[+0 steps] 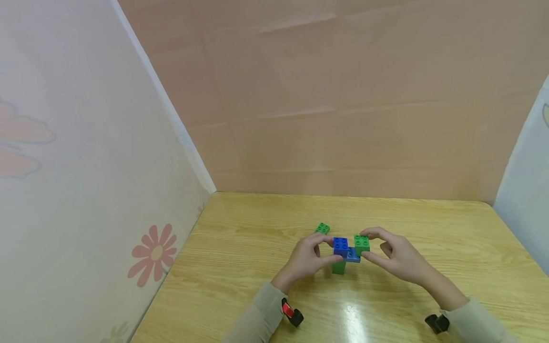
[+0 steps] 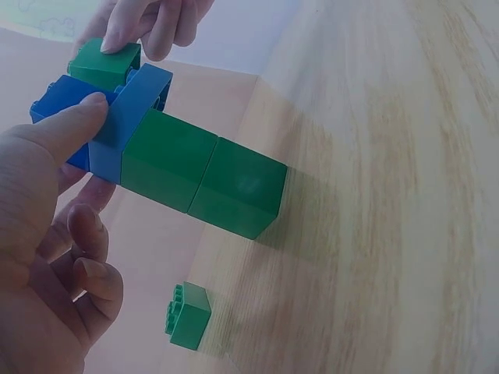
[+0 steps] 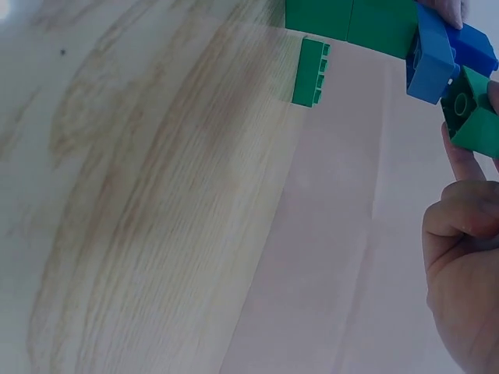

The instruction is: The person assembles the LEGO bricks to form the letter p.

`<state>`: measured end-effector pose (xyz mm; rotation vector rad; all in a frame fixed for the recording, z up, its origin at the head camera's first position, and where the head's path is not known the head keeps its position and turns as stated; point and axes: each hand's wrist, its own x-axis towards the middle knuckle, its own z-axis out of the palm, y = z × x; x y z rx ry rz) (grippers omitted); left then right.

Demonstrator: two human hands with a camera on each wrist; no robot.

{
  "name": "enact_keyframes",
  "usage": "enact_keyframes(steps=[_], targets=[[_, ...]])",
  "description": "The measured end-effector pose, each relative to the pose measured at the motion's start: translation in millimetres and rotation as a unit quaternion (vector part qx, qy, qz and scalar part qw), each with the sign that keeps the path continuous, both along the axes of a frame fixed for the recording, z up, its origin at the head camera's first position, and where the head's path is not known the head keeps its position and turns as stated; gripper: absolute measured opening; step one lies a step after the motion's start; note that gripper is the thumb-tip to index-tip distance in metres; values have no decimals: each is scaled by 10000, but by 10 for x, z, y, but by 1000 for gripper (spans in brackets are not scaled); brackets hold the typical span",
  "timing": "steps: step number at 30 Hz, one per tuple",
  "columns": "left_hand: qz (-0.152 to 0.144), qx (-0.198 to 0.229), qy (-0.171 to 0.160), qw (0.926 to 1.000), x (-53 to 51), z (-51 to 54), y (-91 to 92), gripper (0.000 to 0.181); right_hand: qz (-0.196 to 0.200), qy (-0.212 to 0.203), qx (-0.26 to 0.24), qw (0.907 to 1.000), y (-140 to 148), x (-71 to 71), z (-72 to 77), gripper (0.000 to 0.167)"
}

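Note:
A small tower stands on the table, with two stacked green bricks [image 2: 204, 173] at its foot. Across them lies a lighter blue brick [image 1: 353, 256], jutting out to the right. On its left part sits a darker blue brick [image 1: 340, 245], which my left hand [image 1: 306, 257] pinches between thumb and fingers. My right hand [image 1: 401, 259] holds a green brick [image 1: 362, 242] between thumb and index finger, beside the dark blue one and over the jutting end. Its hollow underside shows in the right wrist view, tilted and seemingly apart from the blue brick.
One loose green brick [image 1: 322, 228] lies on the wooden table [image 1: 257, 228] behind the left hand. A brown wall covering [image 1: 334, 119] rises at the table's back edge. A pale panel with flowers [image 1: 98, 190] stands along the left side, another panel [image 1: 527, 176] at the right.

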<state>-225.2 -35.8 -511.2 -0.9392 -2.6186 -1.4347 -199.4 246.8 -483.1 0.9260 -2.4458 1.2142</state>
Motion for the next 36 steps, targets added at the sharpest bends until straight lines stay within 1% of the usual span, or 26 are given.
enact_keyframes(steps=[13,24,31,36], targets=[[11,-27,20,10000,12,1,-2,33,97,250,-47,9996,-11,44,-74,52],[7,-56,122,9999,34,6,2,34,77,258,-79,9996,-7,63,-95,53],[43,17,-22,10000,44,13,13,33,34,141,-145,9998,-6,70,-100,52],[60,26,-94,9999,64,9,25,34,69,171,-268,9995,3,90,-134,53]])
